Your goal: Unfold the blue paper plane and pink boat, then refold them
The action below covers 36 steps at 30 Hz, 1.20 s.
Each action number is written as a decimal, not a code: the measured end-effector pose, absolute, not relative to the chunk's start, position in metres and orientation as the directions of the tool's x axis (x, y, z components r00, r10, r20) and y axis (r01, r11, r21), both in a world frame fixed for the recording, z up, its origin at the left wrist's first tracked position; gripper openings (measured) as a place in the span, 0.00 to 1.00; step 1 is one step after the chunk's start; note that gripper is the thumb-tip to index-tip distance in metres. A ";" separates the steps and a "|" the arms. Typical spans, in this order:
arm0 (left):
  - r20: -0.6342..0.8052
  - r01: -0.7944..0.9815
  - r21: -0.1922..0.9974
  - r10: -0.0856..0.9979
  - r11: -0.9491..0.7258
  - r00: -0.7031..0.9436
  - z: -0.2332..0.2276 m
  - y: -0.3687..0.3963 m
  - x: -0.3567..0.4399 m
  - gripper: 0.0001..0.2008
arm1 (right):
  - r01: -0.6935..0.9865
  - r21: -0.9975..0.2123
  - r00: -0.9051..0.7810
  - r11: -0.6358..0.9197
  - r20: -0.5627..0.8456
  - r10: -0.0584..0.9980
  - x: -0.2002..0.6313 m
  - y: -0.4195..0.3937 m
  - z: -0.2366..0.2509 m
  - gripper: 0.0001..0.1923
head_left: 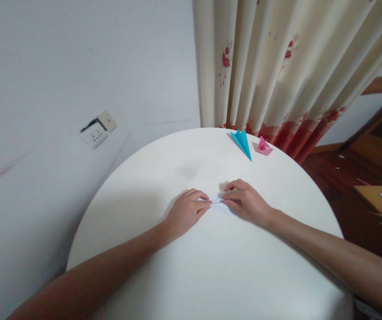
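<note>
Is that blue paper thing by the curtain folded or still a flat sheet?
Folded: the blue paper piece lies on the round white table, tapering to a sharp point.

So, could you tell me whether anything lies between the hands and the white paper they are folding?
Nothing visible does: the left hand and right hand both press on the white paper. The blue paper plane lies apart, farther back.

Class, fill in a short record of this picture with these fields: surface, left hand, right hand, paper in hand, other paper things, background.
surface: round white table
left hand: left hand pressing fingertips on the white paper
right hand: right hand pinching the same paper
paper in hand: small, folded, lying flat, mostly hidden
other paper things: blue folded paper and pink folded paper at the far edge
background: flowered curtain, wall socket
</note>
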State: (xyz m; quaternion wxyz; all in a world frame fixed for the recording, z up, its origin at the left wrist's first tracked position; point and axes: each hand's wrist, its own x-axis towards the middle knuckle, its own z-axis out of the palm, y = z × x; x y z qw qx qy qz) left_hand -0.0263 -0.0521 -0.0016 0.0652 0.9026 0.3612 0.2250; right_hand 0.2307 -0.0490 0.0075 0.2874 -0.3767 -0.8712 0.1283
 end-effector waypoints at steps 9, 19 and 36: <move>0.307 0.576 0.564 0.798 -0.592 0.519 -0.007 -0.043 -0.019 0.02 | 0.591 -0.530 -0.523 0.608 0.322 0.789 0.230 -0.045 0.002 0.05; 0.244 0.585 0.096 0.589 -0.805 0.770 0.005 -0.058 -0.016 0.18 | 0.578 -0.647 -0.484 0.497 0.218 0.847 0.238 -0.035 0.003 0.09; 0.291 0.510 0.439 0.654 -0.740 0.698 -0.006 -0.043 0.013 0.08 | 0.659 -0.582 -0.447 0.477 0.206 0.870 0.245 -0.047 0.022 0.05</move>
